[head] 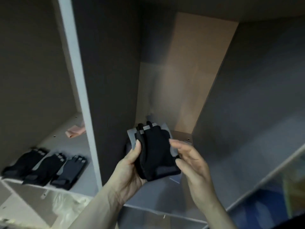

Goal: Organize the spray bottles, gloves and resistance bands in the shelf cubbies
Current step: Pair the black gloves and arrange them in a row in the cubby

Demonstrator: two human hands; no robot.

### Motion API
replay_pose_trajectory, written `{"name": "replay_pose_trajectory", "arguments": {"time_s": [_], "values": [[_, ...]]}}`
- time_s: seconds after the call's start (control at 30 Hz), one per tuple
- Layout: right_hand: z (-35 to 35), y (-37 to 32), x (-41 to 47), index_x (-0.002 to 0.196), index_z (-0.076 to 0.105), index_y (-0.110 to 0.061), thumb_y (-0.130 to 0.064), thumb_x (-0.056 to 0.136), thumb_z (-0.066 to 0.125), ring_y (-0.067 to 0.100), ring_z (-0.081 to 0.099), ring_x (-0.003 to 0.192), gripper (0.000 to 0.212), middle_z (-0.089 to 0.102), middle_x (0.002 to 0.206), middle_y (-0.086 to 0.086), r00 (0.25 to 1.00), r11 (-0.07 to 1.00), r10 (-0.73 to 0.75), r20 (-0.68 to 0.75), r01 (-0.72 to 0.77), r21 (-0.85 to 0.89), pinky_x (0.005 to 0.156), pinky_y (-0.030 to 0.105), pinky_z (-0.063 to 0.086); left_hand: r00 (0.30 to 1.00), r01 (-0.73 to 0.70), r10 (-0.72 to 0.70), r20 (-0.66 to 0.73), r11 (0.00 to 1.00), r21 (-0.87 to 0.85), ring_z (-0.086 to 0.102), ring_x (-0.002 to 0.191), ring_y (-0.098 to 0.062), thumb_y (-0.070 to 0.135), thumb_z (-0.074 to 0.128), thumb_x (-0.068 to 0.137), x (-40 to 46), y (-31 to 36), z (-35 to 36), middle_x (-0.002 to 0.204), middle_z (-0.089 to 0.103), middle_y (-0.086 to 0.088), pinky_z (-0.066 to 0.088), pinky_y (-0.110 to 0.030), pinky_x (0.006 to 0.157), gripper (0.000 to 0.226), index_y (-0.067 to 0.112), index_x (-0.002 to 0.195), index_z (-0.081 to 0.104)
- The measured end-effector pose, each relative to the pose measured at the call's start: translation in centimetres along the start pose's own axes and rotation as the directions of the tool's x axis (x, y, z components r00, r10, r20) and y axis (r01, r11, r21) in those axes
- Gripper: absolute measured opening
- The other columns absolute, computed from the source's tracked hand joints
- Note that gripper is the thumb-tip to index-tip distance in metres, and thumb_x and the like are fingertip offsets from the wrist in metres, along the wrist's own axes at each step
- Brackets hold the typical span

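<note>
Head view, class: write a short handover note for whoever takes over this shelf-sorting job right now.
Left hand grips a black glove in front of the middle cubby.
Right hand is open beside the glove; contact unclear.
Done: three gloves lined up along the front of the left cubby.
A pink band lies behind them.
Left: place the held glove. No spray bottles in view.

Black gloves with grey trim, pink resistance band, white shelf divider
</note>
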State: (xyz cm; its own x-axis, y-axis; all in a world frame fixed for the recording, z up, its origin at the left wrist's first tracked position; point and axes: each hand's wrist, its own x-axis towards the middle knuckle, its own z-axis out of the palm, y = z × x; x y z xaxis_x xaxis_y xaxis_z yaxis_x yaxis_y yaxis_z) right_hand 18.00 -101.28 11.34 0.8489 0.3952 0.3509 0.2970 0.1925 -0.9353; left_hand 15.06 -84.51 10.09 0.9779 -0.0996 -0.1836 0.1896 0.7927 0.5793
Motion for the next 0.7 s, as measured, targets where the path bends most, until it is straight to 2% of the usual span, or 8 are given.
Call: {"name": "replay_pose_trajectory", "arguments": {"time_s": [0.07,0.17,0.33,0.4,0.47,0.53,0.6,0.7], "values": [[1.5,-0.6,-0.9,0.125,0.053,-0.017,0.008,0.085,0.058,0.003,0.061,0.112,0.048,0.066,0.120,-0.006,0.994,0.990,0.098,-0.041,-0.093,0.108,0.086,0.016,0.050,1.000,-0.020,0.020,-0.014,1.000,-0.003,0.063,0.113,-0.028,0.042,0.041,0.094,-2.2,-0.5,0.1,0.127,0.063,-0.015,0.054,-0.045,0.089,0.050,0.012,0.133,0.053],[3.7,-0.8,-1.8,0.124,0.052,-0.029,0.014,0.078,0.062,0.002,0.065,0.103,0.063,0.069,0.110,-0.010,0.972,0.970,0.214,-0.097,-0.199,0.139,0.076,0.014,0.053,0.999,-0.025,0.025,-0.029,0.999,-0.023,0.061,0.115,-0.030,0.043,0.041,0.093,-5.6,-0.7,0.0,0.126,0.063,-0.016,0.048,-0.050,0.095,0.052,0.010,0.129,0.057],[7.0,-1.7,-2.4,0.113,0.059,-0.028,0.012,0.079,0.063,0.010,0.069,0.095,0.053,0.074,0.101,-0.001,0.964,0.966,0.236,-0.122,-0.219,0.137,0.080,0.020,0.057,0.998,-0.066,0.064,-0.029,0.994,-0.092,0.060,0.117,-0.032,0.050,0.041,0.087,-10.4,0.6,-0.9,0.126,0.063,-0.018,0.045,-0.053,0.096,0.058,0.009,0.119,0.066],[8.3,-2.1,-2.3,0.111,0.061,-0.025,0.010,0.081,0.059,0.012,0.068,0.102,0.046,0.072,0.108,0.000,0.961,0.962,0.221,-0.168,-0.187,0.198,0.086,0.025,0.055,0.993,-0.115,0.111,-0.042,0.986,-0.117,0.063,0.112,-0.031,0.050,0.038,0.090,-11.7,1.4,-1.3,0.123,0.065,-0.017,0.049,-0.049,0.093,0.058,0.008,0.117,0.067],[9.5,-2.5,-2.0,0.109,0.063,-0.019,0.005,0.084,0.055,0.015,0.067,0.104,0.036,0.072,0.109,0.002,0.956,0.935,0.236,-0.175,-0.175,0.309,0.085,0.026,0.056,0.983,-0.178,0.170,-0.066,0.973,-0.147,0.067,0.106,-0.029,0.049,0.038,0.090,-12.9,2.4,-1.9,0.120,0.067,-0.015,0.052,-0.047,0.090,0.056,0.009,0.111,0.071],[10.7,-3.0,-1.7,0.106,0.064,-0.013,-0.005,0.081,0.053,0.017,0.070,0.097,0.028,0.074,0.104,0.005,0.949,0.855,0.311,-0.060,-0.251,0.454,0.074,0.028,0.059,0.971,-0.227,0.214,-0.105,0.964,-0.137,0.068,0.105,-0.028,0.047,0.041,0.088,-14.0,3.6,-2.7,0.120,0.067,-0.014,0.054,-0.046,0.088,0.053,0.010,0.112,0.071],[12.0,-3.4,-1.3,0.107,0.064,-0.012,-0.011,0.076,0.053,0.017,0.072,0.091,0.033,0.074,0.102,0.006,0.922,0.757,0.373,0.102,-0.367,0.541,0.065,0.028,0.059,0.960,-0.257,0.242,-0.139,0.961,-0.102,0.068,0.105,-0.028,0.046,0.043,0.087,-15.0,5.0,-3.4,0.121,0.067,-0.013,0.057,-0.043,0.085,0.053,0.010,0.115,0.069],[14.8,-3.3,-0.7,0.108,0.065,-0.012,-0.008,0.073,0.057,0.020,0.072,0.076,0.036,0.073,0.097,0.009,0.863,0.566,0.430,0.265,-0.486,0.666,0.053,0.027,0.056,0.940,-0.308,0.296,-0.168,0.950,-0.045,0.064,0.111,-0.028,0.046,0.041,0.089,-16.3,7.2,-4.7,0.123,0.066,-0.013,0.054,-0.044,0.091,0.053,0.011,0.122,0.064]]}}
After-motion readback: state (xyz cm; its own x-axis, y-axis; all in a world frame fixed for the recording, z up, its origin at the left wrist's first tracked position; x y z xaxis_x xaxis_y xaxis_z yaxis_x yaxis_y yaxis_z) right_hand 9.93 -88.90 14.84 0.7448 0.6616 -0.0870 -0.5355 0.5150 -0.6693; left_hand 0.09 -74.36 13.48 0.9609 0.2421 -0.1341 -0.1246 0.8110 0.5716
